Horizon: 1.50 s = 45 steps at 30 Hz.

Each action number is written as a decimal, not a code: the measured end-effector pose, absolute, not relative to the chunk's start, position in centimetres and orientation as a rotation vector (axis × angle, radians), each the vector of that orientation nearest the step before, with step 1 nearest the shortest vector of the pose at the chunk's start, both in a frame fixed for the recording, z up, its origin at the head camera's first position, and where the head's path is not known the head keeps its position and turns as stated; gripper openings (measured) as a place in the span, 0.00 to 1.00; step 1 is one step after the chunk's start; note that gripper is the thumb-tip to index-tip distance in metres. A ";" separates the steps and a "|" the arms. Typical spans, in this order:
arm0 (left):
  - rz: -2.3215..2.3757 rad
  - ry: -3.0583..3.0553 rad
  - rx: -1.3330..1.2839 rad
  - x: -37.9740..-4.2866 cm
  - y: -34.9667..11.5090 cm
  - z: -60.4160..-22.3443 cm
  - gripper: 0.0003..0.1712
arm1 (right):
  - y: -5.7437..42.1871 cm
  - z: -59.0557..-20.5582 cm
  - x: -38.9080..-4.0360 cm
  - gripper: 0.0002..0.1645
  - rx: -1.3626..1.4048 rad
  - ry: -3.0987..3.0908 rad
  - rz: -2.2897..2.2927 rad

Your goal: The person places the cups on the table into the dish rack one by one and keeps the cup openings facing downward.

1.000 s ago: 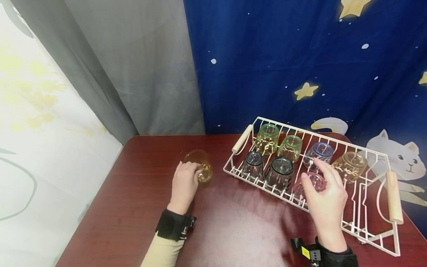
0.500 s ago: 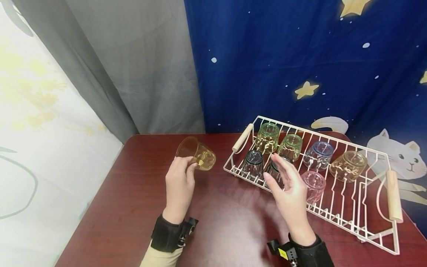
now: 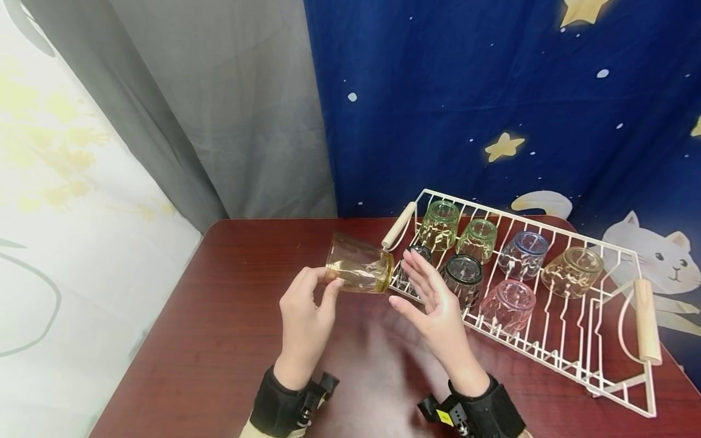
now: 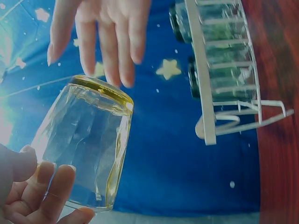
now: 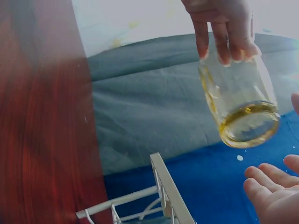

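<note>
Above the table, my left hand [image 3: 308, 316] pinches an amber drinking glass [image 3: 358, 267] near its rim. The glass lies on its side in the air, its thick yellow base toward the right. My right hand [image 3: 435, 316] is held with fingers spread just beyond that base, holding nothing. In the left wrist view the glass [image 4: 88, 140] shows ribbed sides, with the right hand's fingers [image 4: 110, 42] close past its base. From the right wrist view, the left hand's fingers [image 5: 229, 42] grip the rim end.
A white wire rack [image 3: 547, 356] with wooden handles stands on the right of the red-brown table [image 3: 219, 340]. In it several glasses sit upside down: green, black, a pink one [image 3: 509, 304], a blue one [image 3: 523, 255] and an amber one [image 3: 572, 272]. Curtains [image 3: 263, 121] hang behind.
My left hand has lifted the amber glass off the table and carried it right, turning it sideways. My right hand has left the pink glass in the rack and moved left toward the amber glass.
</note>
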<state>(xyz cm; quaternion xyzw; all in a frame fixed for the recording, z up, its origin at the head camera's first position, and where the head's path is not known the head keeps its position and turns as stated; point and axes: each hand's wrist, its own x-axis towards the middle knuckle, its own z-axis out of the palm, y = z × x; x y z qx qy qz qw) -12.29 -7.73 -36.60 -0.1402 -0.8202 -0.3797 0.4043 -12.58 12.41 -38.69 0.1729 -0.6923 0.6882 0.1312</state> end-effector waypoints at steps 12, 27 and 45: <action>-1.138 -2.054 -0.455 -10.5 -6.2 -36.8 0.08 | 11.7 -38.3 -12.4 0.55 0.562 -2.000 2.245; -1.151 -2.086 -0.434 -10.5 -5.8 -37.5 0.06 | 12.0 -37.8 -12.2 0.49 0.535 -1.963 2.218; -0.986 -2.365 -0.330 -11.3 -7.3 -38.7 0.04 | 15.6 -34.0 -12.0 0.54 0.104 -2.325 1.427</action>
